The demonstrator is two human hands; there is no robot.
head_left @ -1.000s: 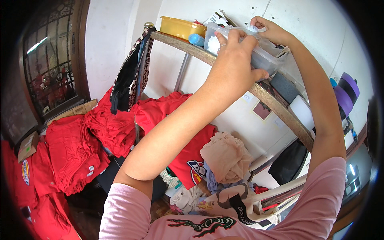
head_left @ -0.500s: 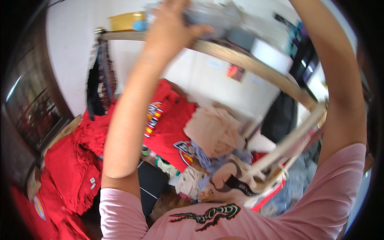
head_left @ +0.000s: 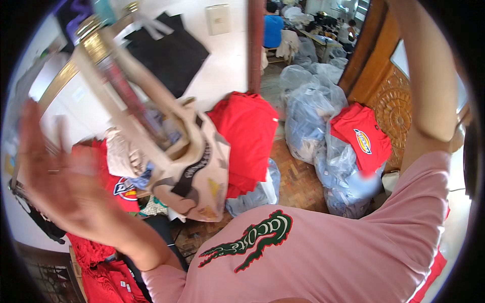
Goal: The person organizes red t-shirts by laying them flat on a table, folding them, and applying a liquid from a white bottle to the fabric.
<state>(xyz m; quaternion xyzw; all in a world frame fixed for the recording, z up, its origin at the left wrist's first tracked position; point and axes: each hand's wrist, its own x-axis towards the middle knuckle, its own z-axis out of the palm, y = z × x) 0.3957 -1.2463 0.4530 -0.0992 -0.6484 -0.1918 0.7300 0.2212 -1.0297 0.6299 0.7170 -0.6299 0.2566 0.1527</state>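
Observation:
My left hand (head_left: pixel 63 182) is raised at the left, blurred by motion, with its fingers apart and nothing seen in it. Close to it hangs a cream patterned tote bag (head_left: pixel 212 171), its straps looped over a brass-topped post (head_left: pixel 96 43). Behind the hand are a pale crumpled cloth (head_left: pixel 124 154) and red shirts. My right arm (head_left: pixel 429 81) reaches up along the right side; its hand lies beyond the top of the picture.
A pile of red shirts (head_left: pixel 247 136) stands beside the tote. Clear plastic sacks (head_left: pixel 313 111) of clothes line the doorway, one topped by a red shirt (head_left: pixel 361 134). A carved wooden door (head_left: pixel 396 101) is at right. Beyond it, people are among more sacks. A black bag (head_left: pixel 169 53) hangs on the wall.
The view has swung right, from the shelf to the doorway. My left hand has come down from the shelf to the left side. My right arm stays raised.

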